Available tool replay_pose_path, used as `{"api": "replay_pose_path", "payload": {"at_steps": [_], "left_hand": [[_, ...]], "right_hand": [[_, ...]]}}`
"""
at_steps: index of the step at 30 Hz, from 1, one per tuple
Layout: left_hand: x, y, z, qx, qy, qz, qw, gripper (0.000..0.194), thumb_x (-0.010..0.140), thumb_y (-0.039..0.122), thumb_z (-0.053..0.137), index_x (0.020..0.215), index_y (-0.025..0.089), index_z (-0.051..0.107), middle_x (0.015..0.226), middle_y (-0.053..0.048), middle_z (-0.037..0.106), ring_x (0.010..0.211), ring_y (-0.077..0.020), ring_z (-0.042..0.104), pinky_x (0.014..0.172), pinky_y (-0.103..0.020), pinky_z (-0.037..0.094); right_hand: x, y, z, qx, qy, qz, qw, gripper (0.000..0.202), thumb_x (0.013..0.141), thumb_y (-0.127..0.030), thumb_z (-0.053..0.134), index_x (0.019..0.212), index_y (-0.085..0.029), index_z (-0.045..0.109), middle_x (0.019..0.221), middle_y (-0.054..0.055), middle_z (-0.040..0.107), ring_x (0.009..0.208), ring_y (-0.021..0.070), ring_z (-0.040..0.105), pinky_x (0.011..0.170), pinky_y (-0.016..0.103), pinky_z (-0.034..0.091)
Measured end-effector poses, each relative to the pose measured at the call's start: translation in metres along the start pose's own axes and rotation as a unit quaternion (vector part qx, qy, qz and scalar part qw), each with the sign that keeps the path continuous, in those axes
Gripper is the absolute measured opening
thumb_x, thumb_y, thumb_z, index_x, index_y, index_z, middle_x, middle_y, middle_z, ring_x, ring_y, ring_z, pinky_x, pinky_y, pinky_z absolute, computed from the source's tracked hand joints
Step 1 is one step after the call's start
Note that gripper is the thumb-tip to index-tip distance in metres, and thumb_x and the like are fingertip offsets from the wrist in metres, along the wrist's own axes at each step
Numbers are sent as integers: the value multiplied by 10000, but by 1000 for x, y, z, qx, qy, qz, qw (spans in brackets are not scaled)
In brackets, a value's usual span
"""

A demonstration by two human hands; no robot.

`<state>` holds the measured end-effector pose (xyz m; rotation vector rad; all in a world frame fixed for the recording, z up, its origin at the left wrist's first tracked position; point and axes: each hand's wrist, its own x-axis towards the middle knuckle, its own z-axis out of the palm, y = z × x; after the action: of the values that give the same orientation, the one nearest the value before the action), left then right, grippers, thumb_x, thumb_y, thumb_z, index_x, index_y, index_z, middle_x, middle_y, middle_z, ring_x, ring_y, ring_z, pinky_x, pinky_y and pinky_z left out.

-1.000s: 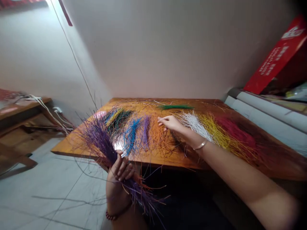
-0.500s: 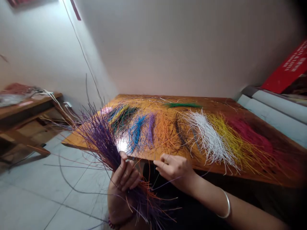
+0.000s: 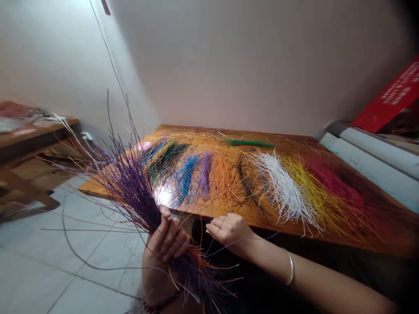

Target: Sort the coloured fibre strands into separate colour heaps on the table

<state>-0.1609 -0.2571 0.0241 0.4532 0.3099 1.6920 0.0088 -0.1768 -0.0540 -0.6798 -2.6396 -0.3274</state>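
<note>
A left hand, with a beaded bracelet at the wrist, sits low in front of the near edge of a wooden desk. Its fingers are clamped around a thick bundle of purple strands, which fans upward and to the left, past the desk's near left corner; a few orange strands are mixed in below the grip. Just to the right, the right hand, wearing a silver bangle, hovers at the desk's near edge with its fingers curled loosely together; whether they pinch a strand is too fine to tell. On the desk, sorted piles of strands lie side by side from the left corner to the right: dark green and yellow, blue, pale purple, orange, white, yellow and red. A small green pile lies near the far edge.
</note>
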Motion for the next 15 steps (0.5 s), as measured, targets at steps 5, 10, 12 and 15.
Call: {"api": "replay_pose_path", "payload": {"at_steps": [5, 10, 12, 15], "left_hand": [[-1, 4, -3, 8, -9, 6, 1000, 76, 898, 152, 510, 895, 200, 568, 469, 106, 116, 344, -19, 31, 342, -101, 182], [-3, 6, -6, -14, 52, 11, 999, 64, 875, 142, 546, 859, 198, 571, 457, 96, 171, 321, -10, 200, 367, -94, 266], [-3, 6, -5, -20, 89, 7, 996, 49, 864, 151, 566, 841, 194, 576, 451, 92, 239, 331, -7, 294, 375, -92, 299], [-3, 7, -6, 1, 106, 7, 994, 49, 847, 160, 591, 858, 207, 592, 455, 93, 339, 329, -7, 346, 362, -91, 328]], "right_hand": [[-8, 0, -18, 75, 70, 10, 995, 200, 916, -185, 491, 985, -225, 675, 830, 45, 732, 683, 122, 646, 565, 257, 375], [-18, 13, -45, 205, 198, 185, 940, 176, 871, -230, 580, 1005, -225, 694, 887, 50, 745, 669, 153, 669, 594, 275, 477], [-17, 21, -59, 243, 250, 279, 895, 142, 838, -272, 625, 936, -234, 720, 777, 34, 737, 509, 129, 588, 478, 262, 443], [-12, 35, -86, 257, 317, 344, 846, 119, 786, -312, 680, 856, -236, 739, 663, 16, 703, 416, 102, 479, 396, 249, 362]]}}
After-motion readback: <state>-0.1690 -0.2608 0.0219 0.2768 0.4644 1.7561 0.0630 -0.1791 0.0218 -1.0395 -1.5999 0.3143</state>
